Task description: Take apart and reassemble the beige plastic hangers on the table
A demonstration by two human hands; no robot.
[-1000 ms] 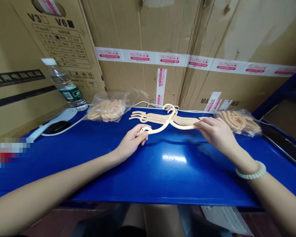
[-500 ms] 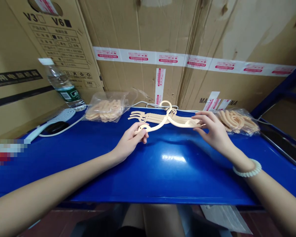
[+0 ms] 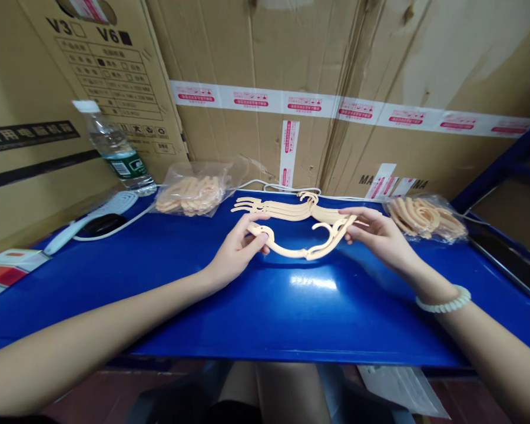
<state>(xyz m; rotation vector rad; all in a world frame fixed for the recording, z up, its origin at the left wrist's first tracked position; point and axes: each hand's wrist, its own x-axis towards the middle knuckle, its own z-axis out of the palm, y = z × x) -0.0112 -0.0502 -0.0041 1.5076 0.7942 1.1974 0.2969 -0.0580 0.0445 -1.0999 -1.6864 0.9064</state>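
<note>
A beige folding clothes hanger (image 3: 287, 253) is held between my two hands just above the blue table (image 3: 256, 318). My left hand (image 3: 242, 244) pinches the end of one arm between thumb and fingers. My right hand (image 3: 375, 232) grips the end of the other arm, where the curved hook lies close along that arm. The hanger's middle joint sags toward me. Right behind it lies a row of stacked beige hangers (image 3: 287, 210), their hooks bunched at the middle; my right fingers partly cover their right end.
Clear bags of beige hanger parts lie at back left (image 3: 192, 194) and right (image 3: 426, 218). A water bottle (image 3: 123, 162), a hairbrush (image 3: 115, 206), a dark oval object (image 3: 103, 225) and a small box (image 3: 11, 265) are left; a phone (image 3: 507, 265) is right. Cardboard boxes (image 3: 247, 53) wall the back.
The held hanger has turned over: its hook, upright before, now folds down beside the right arm, and its middle has dropped toward me. My right hand has shifted slightly and closed more on its end.
</note>
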